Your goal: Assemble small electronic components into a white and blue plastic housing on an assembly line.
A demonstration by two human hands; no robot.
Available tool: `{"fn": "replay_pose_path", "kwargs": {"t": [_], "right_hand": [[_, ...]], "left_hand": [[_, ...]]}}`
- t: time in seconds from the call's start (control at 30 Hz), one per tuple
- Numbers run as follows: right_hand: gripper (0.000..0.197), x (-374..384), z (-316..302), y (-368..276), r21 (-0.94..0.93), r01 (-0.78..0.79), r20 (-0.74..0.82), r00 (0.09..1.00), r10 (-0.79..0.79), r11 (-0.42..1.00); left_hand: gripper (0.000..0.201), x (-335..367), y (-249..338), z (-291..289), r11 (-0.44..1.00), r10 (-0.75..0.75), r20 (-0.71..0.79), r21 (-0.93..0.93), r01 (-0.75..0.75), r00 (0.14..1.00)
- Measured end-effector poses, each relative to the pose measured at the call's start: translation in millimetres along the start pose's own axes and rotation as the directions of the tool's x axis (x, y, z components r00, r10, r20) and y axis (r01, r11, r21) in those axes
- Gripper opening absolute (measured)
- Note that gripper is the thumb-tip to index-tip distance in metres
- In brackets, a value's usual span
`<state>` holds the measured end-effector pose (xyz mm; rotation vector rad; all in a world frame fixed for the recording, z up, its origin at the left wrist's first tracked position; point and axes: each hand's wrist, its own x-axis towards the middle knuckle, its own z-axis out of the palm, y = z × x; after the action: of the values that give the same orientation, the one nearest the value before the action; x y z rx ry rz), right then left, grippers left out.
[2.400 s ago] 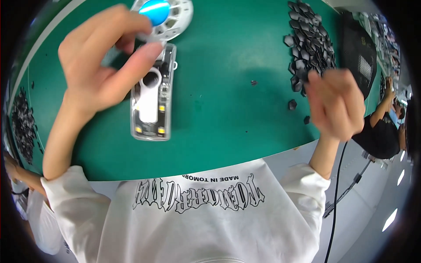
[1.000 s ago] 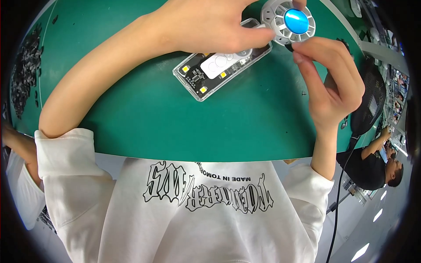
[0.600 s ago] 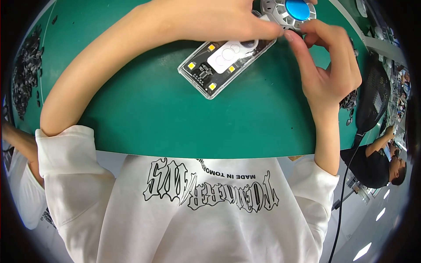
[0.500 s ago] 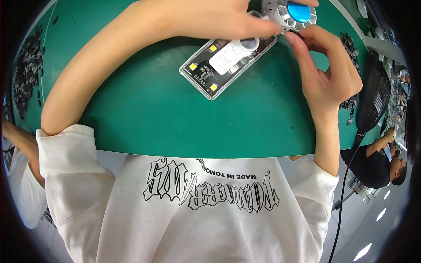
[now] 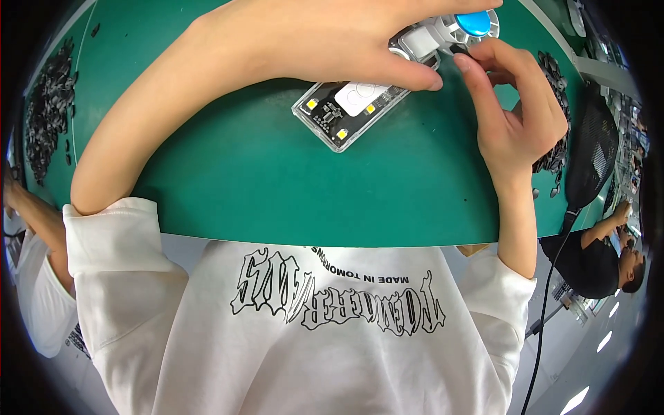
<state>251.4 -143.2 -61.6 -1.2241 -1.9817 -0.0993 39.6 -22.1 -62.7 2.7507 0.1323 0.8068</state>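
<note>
Clear case: the clear case [image 5: 353, 119], with a dark board and a white plate inside, lies slantwise on the green worktop [image 5: 332, 194], its far right end partly under the person's left hand.
White spoked wheel: just beyond the far right end of the clear case is the white spoked wheel [image 5: 451, 29], with its blue dome [image 5: 474, 23] on top.
Left thumb, just changed: half a second ago it pressed at the wheel's near edge; now it has dropped away and lies over the clear case.
White block, just changed: with that thumb gone, the white block [image 5: 420, 43] shows over the far right end of the clear case, running toward the wheel.
Left grip: the left hand [image 5: 353, 38] spreads thumb from forefinger, a finger reaching across the dome; whether the hidden fingers clasp anything, I cannot tell.
Right grip: thumb and forefinger of the right hand [image 5: 515, 111] stay pinched on a small black piece [image 5: 456, 49], just past the far right end of the clear case, at the wheel's near edge.
Meaning for the work: the left thumb no longer backs that edge, so any steadying seems left to the other fingers; the piece looks unreleased.
Black pile: well right of the clear case lies a pile of black pieces [image 5: 553, 76].
</note>
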Motion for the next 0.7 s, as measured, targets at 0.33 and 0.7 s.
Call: {"fn": "replay_pose_path", "kwargs": {"t": [0.33,0.7], "right_hand": [[0.041,-6,-2,11,0.001,-0.204,0.021,0.979,0.204,0.979],[0.060,36,-4,-31,-0.069,-0.535,0.154,0.828,0.538,0.842]], "left_hand": [[0.069,14,-5,-8,0.978,-0.060,0.026,-0.201,0.064,0.998],[0.059,27,-27,-20,0.989,0.004,0.080,-0.148,0.007,0.997]]}}
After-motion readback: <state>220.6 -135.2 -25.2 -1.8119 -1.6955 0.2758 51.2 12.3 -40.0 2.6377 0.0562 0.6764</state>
